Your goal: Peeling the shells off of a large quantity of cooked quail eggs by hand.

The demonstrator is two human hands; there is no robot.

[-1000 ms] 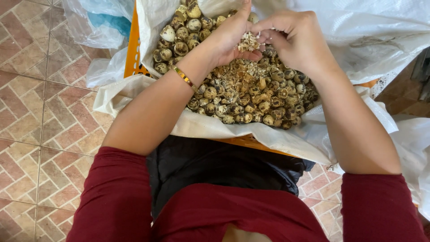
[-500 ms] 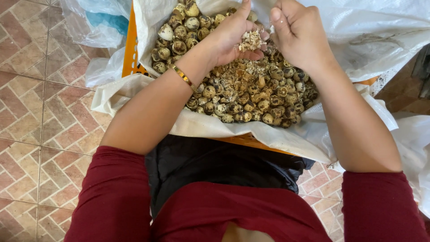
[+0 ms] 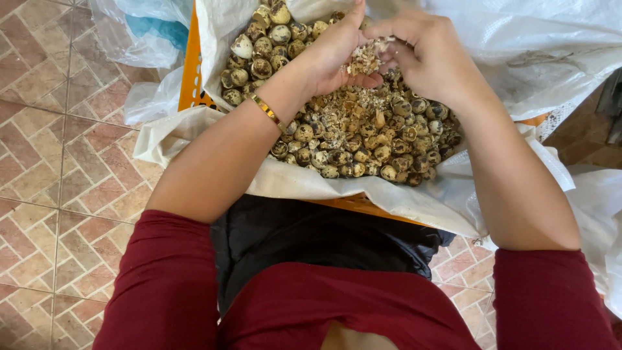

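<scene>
Left hand [image 3: 337, 55] cups crushed shell bits [image 3: 364, 59] above speckled eggs [image 3: 363, 139] in a white sack [image 3: 337, 188]; right hand [image 3: 424, 52] pinches fingers together, picking. Working low over the pile should limit spills.

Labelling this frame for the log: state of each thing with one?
left hand: cupped, holding crushed shell bits
right hand: fingers curled, picking at those bits
small speckled eggs: heaped, many cracked
white woven sack: open, lining the orange crate
clear plastic bag: crumpled on the floor
</scene>
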